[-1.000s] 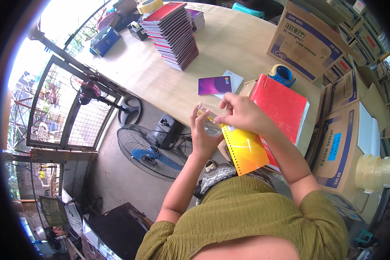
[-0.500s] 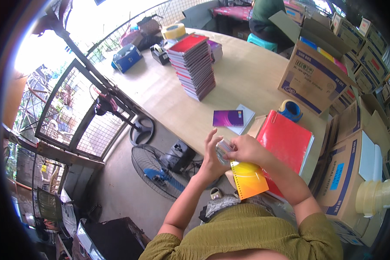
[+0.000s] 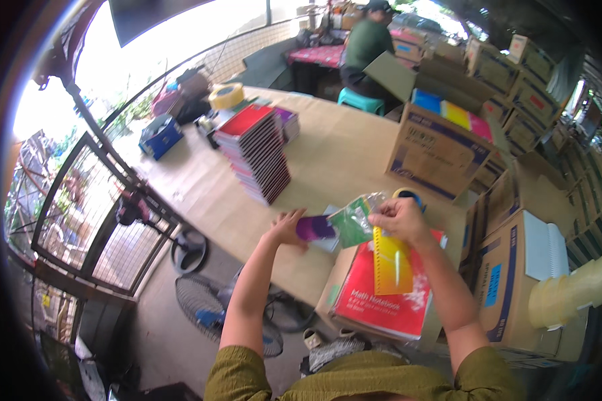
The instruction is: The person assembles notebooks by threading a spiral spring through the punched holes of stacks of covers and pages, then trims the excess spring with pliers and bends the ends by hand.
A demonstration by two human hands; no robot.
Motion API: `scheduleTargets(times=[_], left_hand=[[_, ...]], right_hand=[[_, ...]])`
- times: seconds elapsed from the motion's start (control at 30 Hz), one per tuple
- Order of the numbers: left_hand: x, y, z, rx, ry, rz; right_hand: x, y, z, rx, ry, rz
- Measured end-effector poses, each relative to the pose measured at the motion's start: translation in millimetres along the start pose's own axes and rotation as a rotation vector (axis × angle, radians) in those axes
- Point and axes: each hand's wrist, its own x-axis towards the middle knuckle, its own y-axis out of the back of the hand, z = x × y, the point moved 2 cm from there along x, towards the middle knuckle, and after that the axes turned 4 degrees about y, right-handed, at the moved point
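My right hand (image 3: 400, 219) holds up a small yellow-orange spiral notebook (image 3: 390, 264) together with a clear plastic sleeve (image 3: 352, 220) that shows green through it. My left hand (image 3: 286, 228) reaches forward and rests on a small purple notebook (image 3: 314, 228) lying on the wooden table (image 3: 341, 160). Under the held notebook a red spiral notebook (image 3: 381, 294) lies on top of a cardboard box at the table's near edge.
A tall stack of red-covered notebooks (image 3: 255, 152) stands mid-table. Open cardboard boxes (image 3: 435, 150) of notebooks crowd the right side. A tape roll (image 3: 226, 96) and blue box (image 3: 160, 137) sit far left. A person in green (image 3: 369, 47) sits beyond. A floor fan (image 3: 204, 311) stands below.
My head has tilted up, showing more of the table. My left hand left the yellow notebook and moved forward onto the purple one; my right hand lifted the notebook and sleeve.
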Motion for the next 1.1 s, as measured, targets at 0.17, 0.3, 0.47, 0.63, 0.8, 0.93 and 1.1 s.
scheduleTargets(times=[0.17, 0.3, 0.47, 0.63, 0.8, 0.93, 1.1], left_hand=[[2.6, -12.5, 8.4, 0.009, 0.054, 0.170], [-5.0, -15.7, 3.9, -0.033, 0.113, 0.290], [-24.5, -14.1, 59.7, -0.254, 0.355, 0.365], [-23.9, -46.5, 92.3, -0.206, 0.460, 0.501], [-25.2, -64.1, 102.6, -0.286, 0.393, 0.604], [-14.6, -76.2, 69.0, -0.364, 0.350, 0.463], [6.4, -83.0, 43.5, -1.525, 0.196, 0.372]], right_hand=[[5.4, 22.7, 17.4, -0.027, -0.055, 0.065], [13.2, 24.0, 22.0, -0.029, 0.008, 0.077], [24.9, 21.7, 20.3, 0.049, -0.006, 0.118], [44.8, 1.0, 17.9, -0.072, 0.063, 0.066], [67.3, -13.7, 38.9, -0.365, 0.219, 0.055], [62.8, -47.0, 15.0, -0.781, 0.281, 0.098], [58.9, -84.1, 62.9, -1.078, 0.209, -0.060]])
